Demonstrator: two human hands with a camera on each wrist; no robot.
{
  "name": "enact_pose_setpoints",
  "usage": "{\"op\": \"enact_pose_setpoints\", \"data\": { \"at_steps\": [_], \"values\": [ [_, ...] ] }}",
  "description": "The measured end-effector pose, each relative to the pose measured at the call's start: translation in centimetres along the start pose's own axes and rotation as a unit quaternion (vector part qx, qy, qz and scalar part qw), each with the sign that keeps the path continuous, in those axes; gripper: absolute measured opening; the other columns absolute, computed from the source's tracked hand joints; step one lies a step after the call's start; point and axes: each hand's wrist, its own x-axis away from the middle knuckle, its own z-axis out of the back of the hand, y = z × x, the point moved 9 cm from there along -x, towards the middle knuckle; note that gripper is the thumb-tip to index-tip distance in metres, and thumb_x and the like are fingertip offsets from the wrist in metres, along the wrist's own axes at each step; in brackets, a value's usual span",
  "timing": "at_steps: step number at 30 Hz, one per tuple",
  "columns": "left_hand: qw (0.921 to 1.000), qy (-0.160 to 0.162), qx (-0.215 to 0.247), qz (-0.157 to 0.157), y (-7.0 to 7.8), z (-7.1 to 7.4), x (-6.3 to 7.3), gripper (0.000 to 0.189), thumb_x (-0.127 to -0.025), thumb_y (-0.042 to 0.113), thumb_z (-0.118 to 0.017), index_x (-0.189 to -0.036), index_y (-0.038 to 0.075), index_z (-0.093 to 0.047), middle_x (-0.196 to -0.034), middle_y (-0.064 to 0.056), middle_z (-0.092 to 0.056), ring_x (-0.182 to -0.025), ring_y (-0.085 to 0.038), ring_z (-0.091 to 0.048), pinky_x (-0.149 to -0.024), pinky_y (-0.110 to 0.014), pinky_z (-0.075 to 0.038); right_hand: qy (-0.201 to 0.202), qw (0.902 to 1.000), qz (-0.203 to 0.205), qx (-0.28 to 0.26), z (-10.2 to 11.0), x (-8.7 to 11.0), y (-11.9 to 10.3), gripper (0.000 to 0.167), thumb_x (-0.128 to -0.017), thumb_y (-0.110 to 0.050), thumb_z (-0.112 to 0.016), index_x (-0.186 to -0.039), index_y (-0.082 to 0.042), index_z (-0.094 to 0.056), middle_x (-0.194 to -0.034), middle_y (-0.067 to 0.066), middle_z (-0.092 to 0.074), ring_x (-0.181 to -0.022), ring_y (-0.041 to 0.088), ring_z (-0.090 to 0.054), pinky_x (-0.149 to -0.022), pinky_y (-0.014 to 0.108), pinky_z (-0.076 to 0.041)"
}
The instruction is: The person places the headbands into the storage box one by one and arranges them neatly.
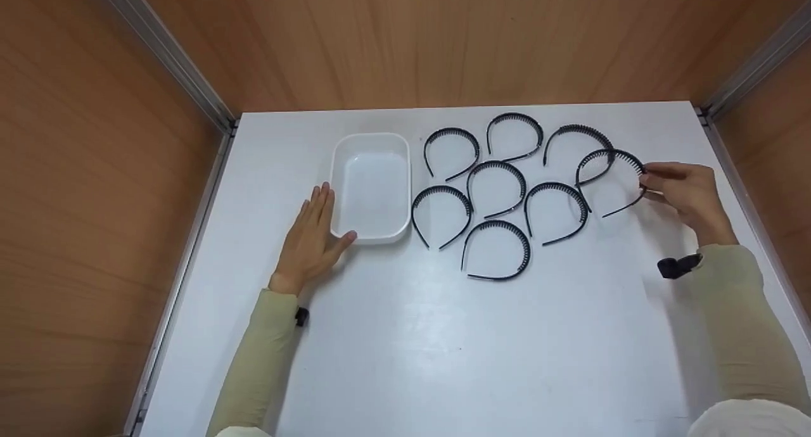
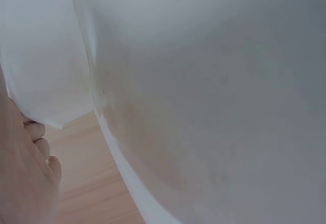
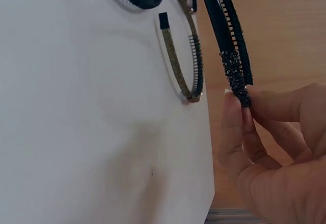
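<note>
At the right side of the table my right hand (image 1: 687, 193) pinches a black toothed headband (image 1: 611, 151) by its side, between thumb and fingers. The right wrist view shows glittery dark stones on the pinched part of this headband (image 3: 234, 74), which is held up off the table. It overlaps another headband (image 1: 580, 128) in the head view. My left hand (image 1: 308, 237) lies with straight fingers along the left side of a white plastic tray (image 1: 370, 234), its thumb at the near corner. Nothing shows inside the tray.
Several more black headbands, among them one near the front (image 1: 526, 259) and one at the back (image 1: 516, 116), lie spread between the tray and my right hand. Wooden panels (image 1: 443, 44) close off the white table (image 1: 443, 348) at the back and sides.
</note>
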Motion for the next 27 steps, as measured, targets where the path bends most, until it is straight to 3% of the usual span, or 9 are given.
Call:
{"op": "enact_pose_setpoints", "data": {
  "at_steps": [10,27],
  "values": [
    [1.0000,0.005,0.005,0.000,0.0,0.0,0.1,0.100,-0.105,0.062,-0.054,-0.171,0.004,-0.008,-0.181,-0.011,-0.007,-0.168,-0.027,-0.005,-0.138,-0.043,-0.006,-0.023,0.9987,0.044,0.005,-2.6,0.4,-2.9,0.054,-0.102,-0.017,-0.074,-0.150,0.003,-0.057,-0.114,-0.011,-0.065,-0.098,0.001,-0.072,-0.090,0.021,-0.063],
    [1.0000,-0.006,-0.001,0.000,0.0,-0.1,0.0,0.099,-0.106,0.062,-0.051,-0.171,0.003,-0.005,-0.181,-0.011,-0.005,-0.168,-0.026,-0.002,-0.138,-0.043,-0.006,-0.042,0.9953,0.074,-0.045,-5.4,0.9,-6.0,0.048,-0.097,-0.007,-0.078,-0.141,0.004,-0.065,-0.110,-0.004,-0.068,-0.094,0.007,-0.075,-0.086,0.025,-0.065]
  ]
}}
